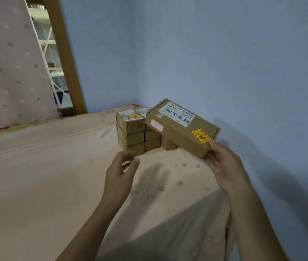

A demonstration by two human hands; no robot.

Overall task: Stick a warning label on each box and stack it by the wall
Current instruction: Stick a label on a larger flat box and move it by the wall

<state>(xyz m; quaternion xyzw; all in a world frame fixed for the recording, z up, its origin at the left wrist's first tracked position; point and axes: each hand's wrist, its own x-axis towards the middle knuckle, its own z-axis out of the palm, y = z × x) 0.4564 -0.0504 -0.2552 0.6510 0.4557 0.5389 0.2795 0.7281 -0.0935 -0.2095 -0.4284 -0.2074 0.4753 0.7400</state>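
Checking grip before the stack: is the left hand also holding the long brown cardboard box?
No, only the right hand holds the long brown cardboard box; the left hand hangs open, apart from it.

held box point(179, 127) hides stack point(134, 134) right part | warning label point(200, 136) print unreadable | left hand point(120, 172) blurred

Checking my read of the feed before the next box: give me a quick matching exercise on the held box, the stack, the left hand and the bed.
Things:
1. held box
2. stacked boxes
3. left hand
4. bed

States:
A. empty, fingers curled, above the sheet
B. covered in a pink sheet
C. piled in the corner by the blue wall
D. tilted, gripped at its near end by the right hand, yellow warning label on top

Pairs: 1-D, 2-C, 3-A, 4-B
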